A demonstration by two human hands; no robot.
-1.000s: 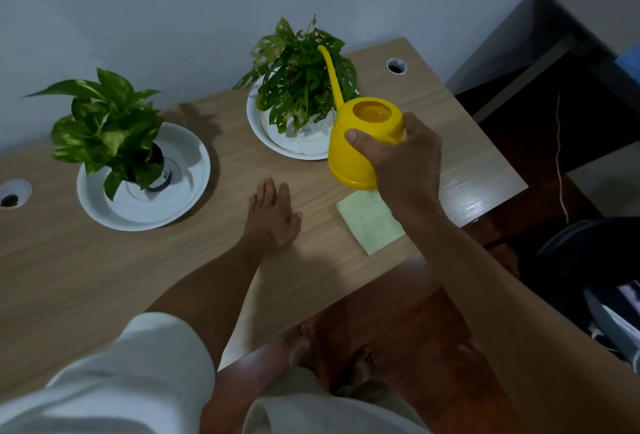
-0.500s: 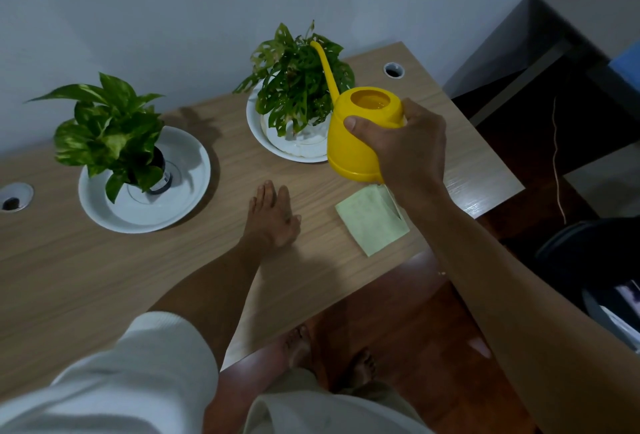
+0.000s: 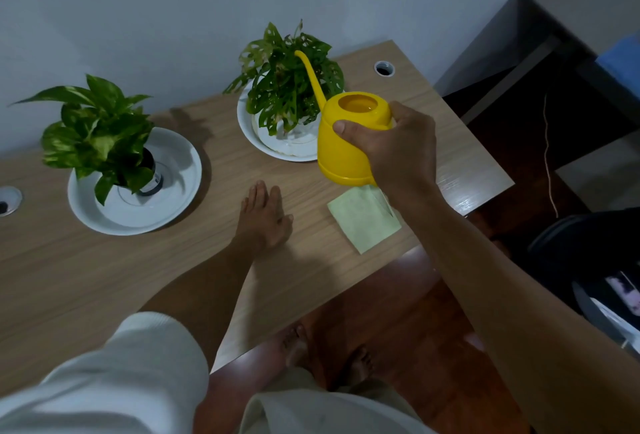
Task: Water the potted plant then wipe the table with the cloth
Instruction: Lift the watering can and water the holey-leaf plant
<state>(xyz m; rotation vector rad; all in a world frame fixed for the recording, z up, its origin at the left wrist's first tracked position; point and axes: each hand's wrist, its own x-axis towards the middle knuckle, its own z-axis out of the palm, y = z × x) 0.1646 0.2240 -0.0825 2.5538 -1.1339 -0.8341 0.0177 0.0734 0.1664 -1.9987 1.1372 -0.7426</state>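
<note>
My right hand grips a yellow watering can held above the table, its long thin spout reaching up into the leaves of the right potted plant. That plant stands in a white pot on a white saucer. A light green cloth lies flat near the table's front edge, just below the can. My left hand rests palm down on the wooden table, fingers together, holding nothing.
A second leafy plant in a dark pot sits on a white plate at the left. Cable holes mark the table's far right and left. A dark chair and grey furniture stand to the right.
My right hand has carried the watering can slightly left and tipped its spout further into the right plant's leaves. My left hand has stayed flat on the table.
</note>
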